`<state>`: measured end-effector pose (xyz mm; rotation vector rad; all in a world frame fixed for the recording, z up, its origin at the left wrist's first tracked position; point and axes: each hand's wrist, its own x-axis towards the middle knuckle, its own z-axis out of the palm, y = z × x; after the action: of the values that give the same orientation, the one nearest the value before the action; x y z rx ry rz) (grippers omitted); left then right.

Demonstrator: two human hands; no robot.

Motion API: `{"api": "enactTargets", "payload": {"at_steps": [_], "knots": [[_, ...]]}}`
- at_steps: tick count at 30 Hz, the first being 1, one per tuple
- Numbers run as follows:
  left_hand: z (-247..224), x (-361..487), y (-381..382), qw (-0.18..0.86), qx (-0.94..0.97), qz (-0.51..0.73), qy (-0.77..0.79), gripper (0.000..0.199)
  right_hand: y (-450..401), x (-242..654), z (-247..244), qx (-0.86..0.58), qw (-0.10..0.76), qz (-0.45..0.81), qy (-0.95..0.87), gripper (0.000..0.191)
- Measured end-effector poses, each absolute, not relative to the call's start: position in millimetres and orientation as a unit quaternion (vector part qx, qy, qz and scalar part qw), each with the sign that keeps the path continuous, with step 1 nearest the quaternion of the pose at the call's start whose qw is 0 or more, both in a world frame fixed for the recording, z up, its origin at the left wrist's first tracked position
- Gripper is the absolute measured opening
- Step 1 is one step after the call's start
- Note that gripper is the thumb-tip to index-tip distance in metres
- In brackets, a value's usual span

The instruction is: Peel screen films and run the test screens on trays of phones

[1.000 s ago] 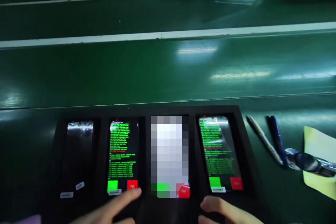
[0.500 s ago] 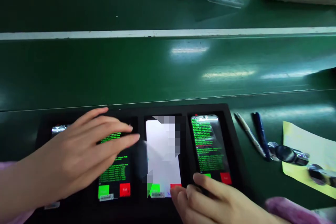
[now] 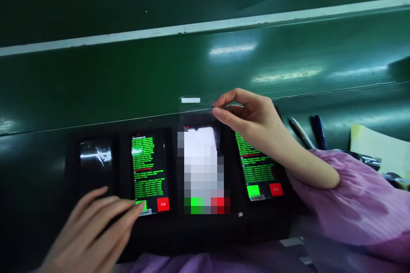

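Hands well apart over a black tray (image 3: 205, 226) of four smartphones (image 3: 256, 166) on a green tabletop (image 3: 192, 68), a worker's right hand (image 3: 250, 123) pinches, between thumb and forefinger, what appears to be a thin clear film (image 3: 205, 103) with a white tab (image 3: 190, 100), just beyond the top of the third phone (image 3: 198, 158), its screen pixelated. The open left hand (image 3: 92, 230) reaches its fingertips to the green button of the second phone (image 3: 149, 170). The film looks light and limp, best held by its tab; the glass-fronted phones seem slick and fragile, safest taken by their edges. Pens (image 3: 301, 132) and yellow paper (image 3: 378, 145) lie right of the tray, beyond a lilac sleeve (image 3: 352, 204).
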<state>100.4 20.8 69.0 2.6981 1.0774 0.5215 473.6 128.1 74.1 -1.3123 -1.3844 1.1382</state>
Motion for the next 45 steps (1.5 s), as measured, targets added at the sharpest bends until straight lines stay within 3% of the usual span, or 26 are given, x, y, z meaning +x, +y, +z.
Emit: {"api": "enactTargets", "payload": {"at_steps": [9, 16, 22, 28, 32, 35, 37, 41, 45], "knots": [[58, 157, -10, 0.118, 0.909, 0.185, 0.353, 0.038, 119, 471, 75, -0.508, 0.465, 0.466, -0.555, 0.016], [53, 157, -20, 0.125, 0.898, 0.210, 0.367, 0.036, 89, 478, 72, -0.488, 0.366, 0.455, -0.649, 0.012], [56, 160, -20, 0.137, 0.887, 0.218, 0.383, 0.034, 73, 484, 62, -0.435, 0.261, 0.341, -0.792, 0.057], [57, 175, -17, 0.136, 0.888, 0.206, 0.387, 0.030, 72, 479, 59, -0.463, 0.287, 0.301, -0.783, 0.045], [57, 177, -18, 0.142, 0.891, 0.208, 0.377, 0.026, 62, 483, 79, -0.435, 0.290, 0.351, -0.777, 0.031], [56, 171, -21, 0.143, 0.886, 0.219, 0.383, 0.028, 43, 477, 90, -0.345, 0.216, 0.384, -0.828, 0.054], [55, 166, -23, 0.131, 0.886, 0.220, 0.386, 0.031, 26, 467, 88, -0.329, 0.189, 0.320, -0.868, 0.066], [54, 151, -28, 0.103, 0.881, 0.219, 0.406, 0.033, -13, 457, 72, -0.373, 0.184, 0.097, -0.904, 0.060], [49, 124, -36, 0.026, 0.863, 0.225, 0.452, 0.030, -51, 488, 68, -0.450, 0.245, 0.054, -0.857, 0.054]]}}
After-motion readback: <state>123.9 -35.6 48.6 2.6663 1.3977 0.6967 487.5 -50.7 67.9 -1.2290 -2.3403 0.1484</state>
